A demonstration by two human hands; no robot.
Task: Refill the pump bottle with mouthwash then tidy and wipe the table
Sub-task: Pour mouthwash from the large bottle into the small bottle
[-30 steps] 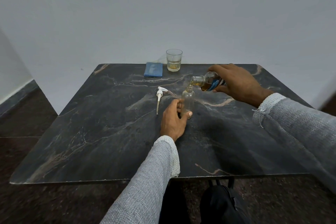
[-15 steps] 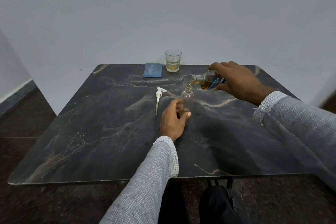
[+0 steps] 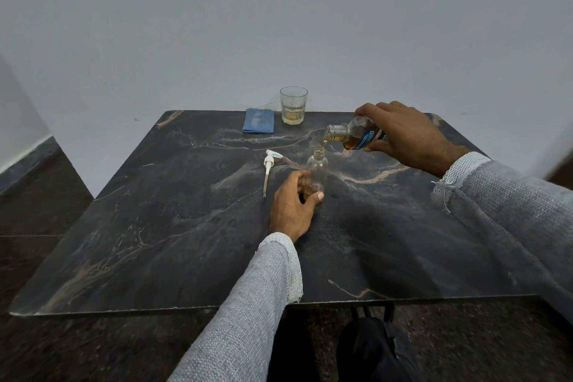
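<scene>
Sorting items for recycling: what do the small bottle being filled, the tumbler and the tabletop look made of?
Small bottle: clear, probably plastic; see-through walls.
Tumbler: likely glass; transparent, with a thick base.
Tabletop: dark polished stone or a marble-look laminate, with pale veins and a soft sheen.

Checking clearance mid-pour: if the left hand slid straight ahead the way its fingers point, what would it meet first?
The left hand already grips the pump bottle, so it would push that. Beyond, probably bare table up to the glass; depth is unclear.

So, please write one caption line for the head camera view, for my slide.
Right hand pours amber mouthwash bottle into clear pump bottle steadied by left hand.
</scene>
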